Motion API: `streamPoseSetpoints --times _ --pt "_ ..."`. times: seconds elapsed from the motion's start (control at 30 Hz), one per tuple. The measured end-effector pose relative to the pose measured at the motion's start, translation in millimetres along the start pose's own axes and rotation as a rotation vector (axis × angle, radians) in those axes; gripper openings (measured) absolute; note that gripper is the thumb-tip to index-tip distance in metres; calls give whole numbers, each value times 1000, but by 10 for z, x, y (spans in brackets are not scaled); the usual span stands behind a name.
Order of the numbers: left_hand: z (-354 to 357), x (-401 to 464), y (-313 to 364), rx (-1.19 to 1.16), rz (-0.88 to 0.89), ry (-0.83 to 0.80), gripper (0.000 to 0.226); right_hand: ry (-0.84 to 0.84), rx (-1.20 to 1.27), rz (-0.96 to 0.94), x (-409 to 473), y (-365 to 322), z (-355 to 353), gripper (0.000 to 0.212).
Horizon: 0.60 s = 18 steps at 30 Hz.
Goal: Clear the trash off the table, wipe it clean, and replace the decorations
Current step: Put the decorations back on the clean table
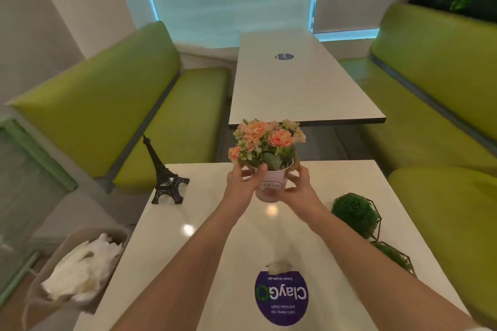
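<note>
Left to right. Crumpled white tissue trash sits in the beige paper bag (78,271) beside the white glossy table (215,263), off its left edge. Black metal Eiffel Tower model (165,177) stands upright on the far-left corner. At centre we hold the small pink paper-look pot of peach artificial flowers (269,166) between both hands, over the far middle of the table; can't tell if its base touches the surface yet. Our left hand (243,183) curls round the pot's left wall, thumb up at the rim. Our right hand (298,187) wraps the right wall, fingers behind, thumb in front. We judge it light, top-heavy, thin-walled: grip the wall low, gently, don't squeeze the blooms. To the right, green moss balls in black wire frames (357,217) sit on the table's right edge. One scrap (279,267) lies by the purple round sticker (281,298) near us.
</note>
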<state>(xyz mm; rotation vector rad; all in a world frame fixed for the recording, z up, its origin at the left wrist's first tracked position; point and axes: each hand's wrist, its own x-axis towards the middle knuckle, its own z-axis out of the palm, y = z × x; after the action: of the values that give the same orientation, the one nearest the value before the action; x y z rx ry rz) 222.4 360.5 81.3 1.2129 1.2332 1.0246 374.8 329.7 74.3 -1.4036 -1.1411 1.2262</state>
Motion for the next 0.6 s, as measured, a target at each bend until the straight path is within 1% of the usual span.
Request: streamPoseSetpoints --times 0.13,0.17,0.2,0.23,0.3,0.4,0.5,0.6 --pt "-504 -117 -117 17 -31 22 91 39 -39 22 -12 71 585 95" --pt "-597 -151 -144 11 -33 23 87 53 -30 31 -18 78 701 99" --pt "-631 -177 -163 4 -31 26 77 61 0 28 -25 87 771 100" --pt "-852 -181 -229 -1 -29 32 64 61 21 21 -13 87 1026 100" --pt "-975 -207 -273 5 -23 32 45 56 44 10 -15 112 1177 96" --pt "-1267 -195 -379 52 -37 36 37 48 60 9 46 225 1472 91" --pt "-1542 -186 -502 80 -70 6 23 60 92 28 140 356 1697 91" --pt "-1837 -142 -673 144 -119 -34 27 65 94 42 243 458 1894 95"
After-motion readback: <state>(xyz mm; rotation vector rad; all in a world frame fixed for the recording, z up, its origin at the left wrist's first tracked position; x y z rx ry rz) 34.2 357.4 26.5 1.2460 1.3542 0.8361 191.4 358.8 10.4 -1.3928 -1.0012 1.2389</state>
